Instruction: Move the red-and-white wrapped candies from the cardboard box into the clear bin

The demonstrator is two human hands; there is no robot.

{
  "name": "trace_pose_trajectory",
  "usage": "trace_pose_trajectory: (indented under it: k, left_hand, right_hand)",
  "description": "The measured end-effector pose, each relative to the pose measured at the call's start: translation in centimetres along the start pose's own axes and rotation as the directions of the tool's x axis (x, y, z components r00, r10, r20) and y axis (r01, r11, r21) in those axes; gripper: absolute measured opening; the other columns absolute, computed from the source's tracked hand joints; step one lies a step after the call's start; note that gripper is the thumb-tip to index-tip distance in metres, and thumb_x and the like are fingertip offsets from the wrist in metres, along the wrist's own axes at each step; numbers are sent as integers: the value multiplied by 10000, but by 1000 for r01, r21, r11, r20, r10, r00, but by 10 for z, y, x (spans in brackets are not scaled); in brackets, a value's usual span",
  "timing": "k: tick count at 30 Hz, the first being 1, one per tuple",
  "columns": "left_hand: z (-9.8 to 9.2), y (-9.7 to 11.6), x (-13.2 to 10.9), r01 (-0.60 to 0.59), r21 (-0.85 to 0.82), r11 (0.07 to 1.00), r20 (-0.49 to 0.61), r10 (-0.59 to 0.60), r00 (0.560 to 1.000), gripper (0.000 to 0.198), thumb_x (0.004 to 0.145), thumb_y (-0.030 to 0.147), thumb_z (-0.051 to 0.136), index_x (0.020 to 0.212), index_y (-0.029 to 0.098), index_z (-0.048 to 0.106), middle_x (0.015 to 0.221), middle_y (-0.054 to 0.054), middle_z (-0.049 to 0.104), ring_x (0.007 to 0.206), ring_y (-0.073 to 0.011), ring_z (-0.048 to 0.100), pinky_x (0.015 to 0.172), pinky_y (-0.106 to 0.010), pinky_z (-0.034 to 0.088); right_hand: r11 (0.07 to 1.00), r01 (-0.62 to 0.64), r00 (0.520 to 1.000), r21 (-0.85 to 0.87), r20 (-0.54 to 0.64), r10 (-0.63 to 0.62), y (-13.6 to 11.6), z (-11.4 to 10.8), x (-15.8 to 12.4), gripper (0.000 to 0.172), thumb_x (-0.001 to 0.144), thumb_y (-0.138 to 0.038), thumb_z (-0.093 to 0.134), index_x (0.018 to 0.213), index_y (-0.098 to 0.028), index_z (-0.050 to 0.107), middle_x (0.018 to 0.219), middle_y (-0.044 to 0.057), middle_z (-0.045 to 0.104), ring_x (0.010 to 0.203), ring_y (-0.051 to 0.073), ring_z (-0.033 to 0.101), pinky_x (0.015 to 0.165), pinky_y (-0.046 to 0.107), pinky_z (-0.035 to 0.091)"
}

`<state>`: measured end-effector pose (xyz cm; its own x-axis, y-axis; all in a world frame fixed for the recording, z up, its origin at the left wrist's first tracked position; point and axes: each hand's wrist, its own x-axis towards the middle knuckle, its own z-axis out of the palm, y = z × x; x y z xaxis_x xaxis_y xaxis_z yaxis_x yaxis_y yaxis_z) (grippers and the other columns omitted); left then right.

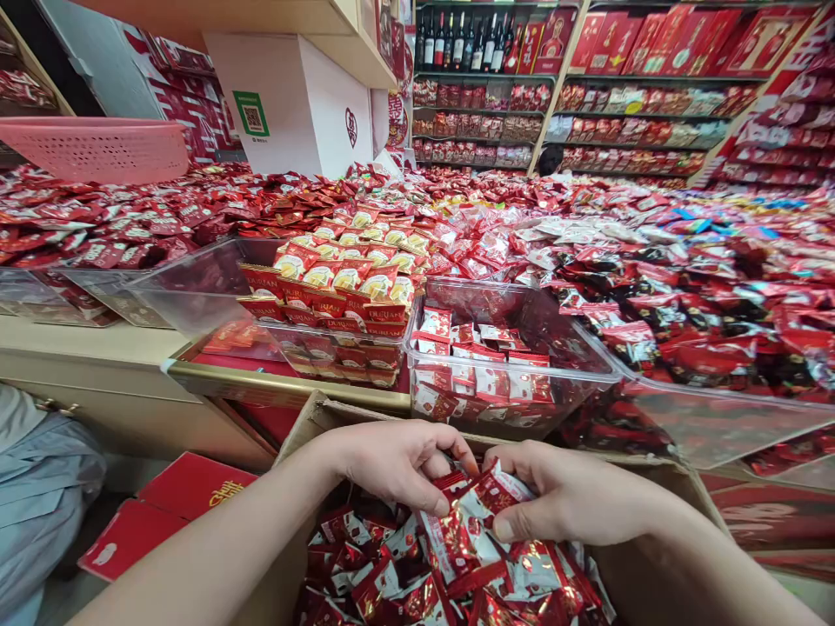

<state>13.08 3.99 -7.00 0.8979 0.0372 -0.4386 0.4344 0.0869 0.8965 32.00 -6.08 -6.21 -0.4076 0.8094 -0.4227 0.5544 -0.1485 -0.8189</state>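
Note:
Both my hands are over an open cardboard box [695,487] full of red and white candy packets [384,591]. My left hand [404,465] has its thumb and fingers curled around packets at the top of the pile. From the other side, my right hand [554,491] grips packets too, its thumb pressed on the front. Between the hands some red and white packets [466,530] stand bunched together. Behind the box, a clear plastic bin [587,376] holds similar packets in neat rows. To its left, durian packets [352,276] are stacked in another clear bin.
Heaps of red packets [711,348] fill bins to the right and back. A pink basket [97,148] rests on the left heap. Red cardboard [170,500] lies at lower left, near a person's grey clothing [45,487]. Stocked shelves [483,78] stand behind.

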Motion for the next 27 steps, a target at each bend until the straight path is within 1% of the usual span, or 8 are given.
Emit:
trace_pose_trajectory:
  k: [4, 8, 13, 15, 18, 23, 25, 27]
  left_hand:
    - [1, 2, -2, -78, 18, 997, -128, 79, 989, 174, 662, 122, 591, 826, 139, 533, 632, 43, 577, 560, -48, 507, 536, -164, 380]
    - [4, 4, -2, -322, 17, 947, -199, 319, 927, 81, 660, 59, 559, 706, 119, 588, 835, -40, 630, 776, -115, 576, 704, -242, 434]
    - [10, 8, -4, -584, 149, 798, -335, 596, 729, 164, 666, 8, 539, 654, 145, 628, 958, -53, 612, 865, -151, 577, 790, -300, 441]
    - [13, 11, -5, -606, 274, 747, -394, 662, 638, 185, 678, 7, 526, 656, 156, 634, 1002, -52, 596, 905, -155, 564, 811, -300, 436]
    - [19, 13, -8, -586, 446, 676, -398, 736, 547, 193, 698, 25, 508, 667, 164, 638, 1092, -57, 547, 942, -161, 546, 836, -305, 432]
    - [23, 14, -9, -617, 500, 608, -366, 794, 485, 233, 707, 10, 474, 647, 165, 637, 1157, -57, 516, 995, -198, 531, 837, -326, 436]
    - [22, 12, -8, -669, 386, 635, -447, 764, 466, 231, 756, 50, 442, 654, 160, 618, 1088, -65, 566, 913, -192, 579, 792, -335, 458]
    - [20, 9, -6, -709, 206, 674, -558, 676, 481, 203, 809, 112, 404, 737, 164, 587, 1026, -67, 601, 820, -183, 614, 736, -339, 475]
  right_hand:
    - [999, -39, 997, 14, -63, 40, 4, -1, -4, 158, 657, -202, 572, 797, -180, 503, 641, -58, 454, 559, 71, 361, 476, 162, 305]
    - [977, -1, 999, 213, -47, 11, 5, 2, -3, 168, 647, -100, 537, 781, -176, 469, 595, -77, 375, 514, 47, 297, 435, 151, 250]
    - [786, 87, 996, 612, -33, -84, -5, 2, -2, 210, 691, -214, 608, 863, -166, 498, 701, -34, 504, 594, 69, 466, 563, 195, 415]
    - [715, 86, 995, 693, -27, -93, -8, 1, -1, 213, 717, -261, 601, 893, -166, 526, 758, -3, 544, 651, 100, 524, 599, 250, 469]
    - [646, 91, 996, 758, -64, -64, -8, 2, 1, 275, 722, -252, 609, 977, -178, 537, 813, 13, 560, 677, 101, 537, 581, 246, 493]
    - [586, 184, 983, 789, -163, -89, -9, 4, 4, 436, 665, -201, 662, 1071, -174, 507, 774, 15, 581, 635, 95, 532, 526, 199, 452]
    - [600, 198, 979, 775, -188, -80, -13, 5, 3, 452, 626, -188, 691, 1041, -166, 514, 718, -2, 574, 591, 89, 514, 510, 200, 427]
    - [619, 197, 977, 760, -207, -57, -16, 7, 2, 454, 596, -191, 712, 1002, -165, 511, 678, -19, 561, 563, 89, 503, 513, 215, 418]
